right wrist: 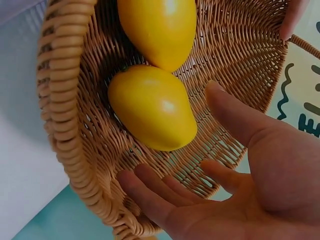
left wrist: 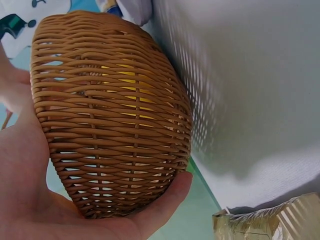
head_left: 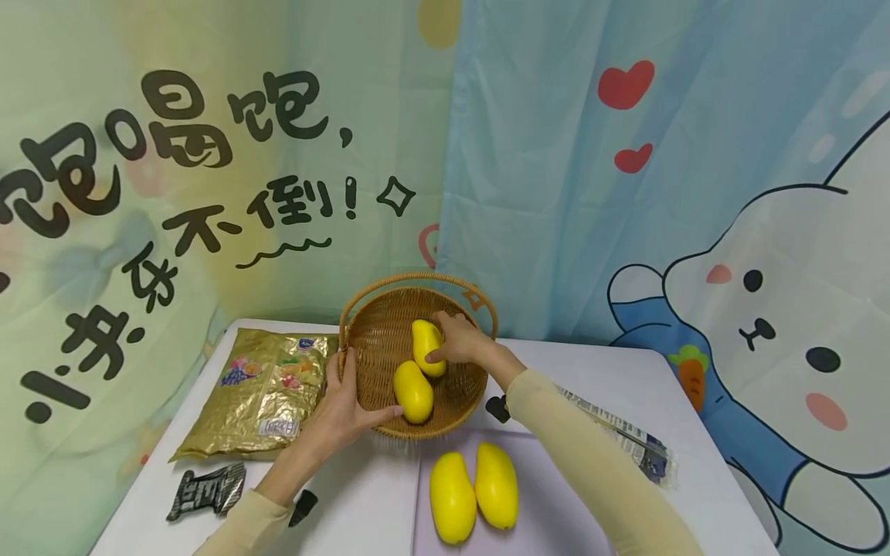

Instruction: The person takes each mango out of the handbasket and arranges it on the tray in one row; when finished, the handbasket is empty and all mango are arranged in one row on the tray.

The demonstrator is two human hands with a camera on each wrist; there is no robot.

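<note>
A wicker basket [head_left: 375, 340] with a hooped handle stands tilted at the back of the table, its mouth facing me. Two yellow mangoes lie inside: a lower one [head_left: 414, 394] and an upper one [head_left: 426, 344]. My left hand [head_left: 337, 413] grips the basket's left side, thumb over the rim and fingers round the woven wall [left wrist: 115, 110]. Inside the basket's right side, my right hand [head_left: 460, 340] has its fingers spread beside the upper mango [right wrist: 152, 107]; a gap shows between them in the right wrist view. Two more mangoes, left [head_left: 453, 498] and right [head_left: 497, 486], lie in front.
The front mangoes rest on a lilac mat [head_left: 549, 494]. Left of the basket lies a gold bag [head_left: 260, 394], with a black-and-silver packet [head_left: 207, 491] before it. A clear printed wrapper [head_left: 626, 432] lies at right. A printed curtain [head_left: 521, 193] hangs close behind the table.
</note>
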